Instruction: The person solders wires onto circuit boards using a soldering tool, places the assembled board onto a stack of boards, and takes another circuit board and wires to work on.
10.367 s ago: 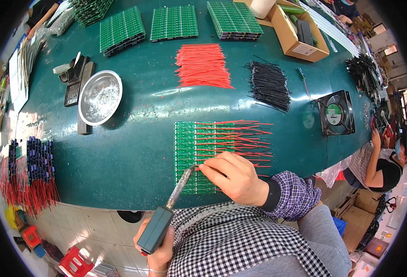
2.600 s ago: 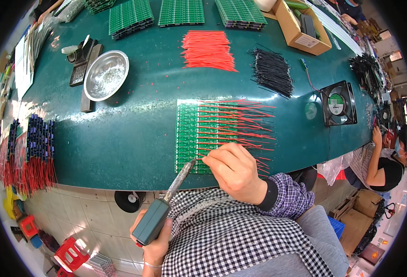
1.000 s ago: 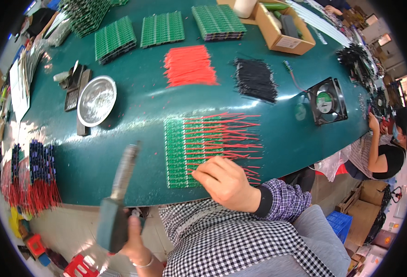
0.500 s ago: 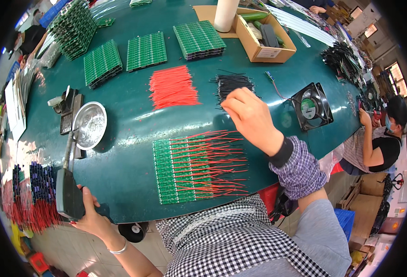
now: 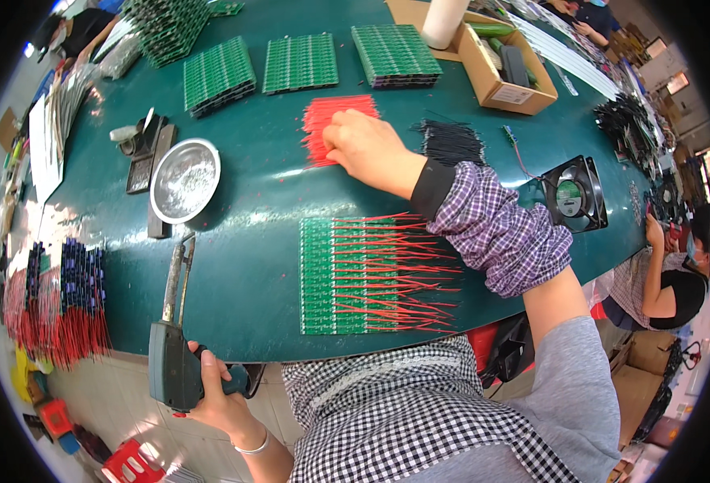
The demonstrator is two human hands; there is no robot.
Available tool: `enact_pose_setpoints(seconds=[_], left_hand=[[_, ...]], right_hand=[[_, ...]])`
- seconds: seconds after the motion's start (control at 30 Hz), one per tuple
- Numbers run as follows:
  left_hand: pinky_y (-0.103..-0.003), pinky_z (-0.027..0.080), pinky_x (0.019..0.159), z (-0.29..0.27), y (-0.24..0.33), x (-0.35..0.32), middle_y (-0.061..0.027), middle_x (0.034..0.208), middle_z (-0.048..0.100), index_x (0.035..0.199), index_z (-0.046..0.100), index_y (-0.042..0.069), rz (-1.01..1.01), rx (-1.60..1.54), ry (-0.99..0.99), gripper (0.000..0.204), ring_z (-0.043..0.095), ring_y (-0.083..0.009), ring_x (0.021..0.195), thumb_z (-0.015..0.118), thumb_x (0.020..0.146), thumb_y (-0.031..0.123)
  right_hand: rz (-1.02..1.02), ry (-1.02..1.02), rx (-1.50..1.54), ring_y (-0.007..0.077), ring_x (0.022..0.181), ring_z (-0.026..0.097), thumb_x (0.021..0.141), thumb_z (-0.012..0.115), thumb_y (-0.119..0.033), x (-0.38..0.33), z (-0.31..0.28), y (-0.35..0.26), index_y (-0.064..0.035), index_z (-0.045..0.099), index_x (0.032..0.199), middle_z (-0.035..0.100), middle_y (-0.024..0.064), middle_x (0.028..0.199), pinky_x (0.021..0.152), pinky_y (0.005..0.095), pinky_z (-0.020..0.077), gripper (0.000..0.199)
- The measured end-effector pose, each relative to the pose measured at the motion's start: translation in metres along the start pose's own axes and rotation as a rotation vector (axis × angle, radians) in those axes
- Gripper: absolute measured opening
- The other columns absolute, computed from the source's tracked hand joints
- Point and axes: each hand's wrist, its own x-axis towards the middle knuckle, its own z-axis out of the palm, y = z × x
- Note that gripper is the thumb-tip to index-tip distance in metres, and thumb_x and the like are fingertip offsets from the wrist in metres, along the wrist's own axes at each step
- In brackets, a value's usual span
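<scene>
2 hands busy: right hand [image 5: 363, 146] fingers pinched on red wire pile [image 5: 331, 129]; left hand [image 5: 224, 398] fist wrapped round soldering gun [image 5: 171, 354], parked clear of circuit board panel [image 5: 335, 275].

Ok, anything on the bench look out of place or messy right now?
Nothing is spilled or broken. The soldering gun in the left hand hangs half over the table edge. The red wires on the circuit board fan out unevenly at their free ends.
</scene>
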Motion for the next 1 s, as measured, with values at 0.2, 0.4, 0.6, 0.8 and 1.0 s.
enact_pose_setpoints(seconds=[0.2,0.4,0.6,0.8,1.0], left_hand=[[-0.022,0.038,0.049,-0.021,-0.004,-0.01,-0.0185,0.11,0.07,0.117,0.062,-0.008,-0.02,0.011,0.031,0.032,0.053,-0.0101,0.061,0.07,0.086,-0.008],[-0.023,0.038,0.049,-0.016,0.001,-0.022,-0.016,0.112,0.069,0.119,0.062,-0.007,-0.056,-0.021,0.016,0.033,0.05,-0.0094,0.059,0.068,0.087,-0.009],[-0.021,0.04,0.049,-0.024,0.005,-0.041,-0.0181,0.113,0.069,0.124,0.06,-0.008,-0.078,0.039,-0.007,0.038,0.053,-0.0099,0.062,0.067,0.086,-0.009],[-0.026,0.05,0.06,-0.046,0.019,-0.079,-0.014,0.111,0.067,0.124,0.06,-0.007,-0.296,-0.043,-0.221,0.043,0.06,-0.0128,0.071,0.07,0.082,-0.01],[-0.027,0.049,0.054,-0.081,-0.003,-0.101,-0.019,0.113,0.068,0.124,0.06,-0.008,-0.223,0.138,-0.372,0.046,0.059,-0.0152,0.067,0.071,0.079,-0.009]], right_hand=[[0.075,-0.03,0.056,0.0307,0.097,0.065,0.083,0.077,-0.014,0.0,-0.004,-0.006,-0.0078,0.069,0.085,0.067,0.0071,0.093,0.08,0.0467,0.0539,0.01],[0.037,0.117,0.034,0.0304,0.088,0.065,0.085,0.073,-0.013,-0.006,-0.014,-0.008,-0.0072,0.07,0.085,0.066,0.0062,0.087,0.076,0.0449,0.0518,0.007],[-0.048,0.181,0.036,0.0323,0.086,0.063,0.087,0.067,-0.01,-0.035,-0.046,-0.05,-0.0079,0.066,0.092,0.061,0.0093,0.085,0.07,0.0449,0.0522,0.006],[-0.058,0.114,0.392,0.0259,0.08,0.063,0.078,0.069,0.0,-0.121,-0.064,-0.131,-0.0046,0.068,0.094,0.06,0.0081,0.086,0.067,0.0372,0.0529,0.017],[0.061,0.167,0.451,0.0229,0.076,0.063,0.074,0.074,0.004,-0.159,-0.035,-0.161,-0.0002,0.069,0.094,0.062,0.0073,0.086,0.063,0.0343,0.0534,0.021]])
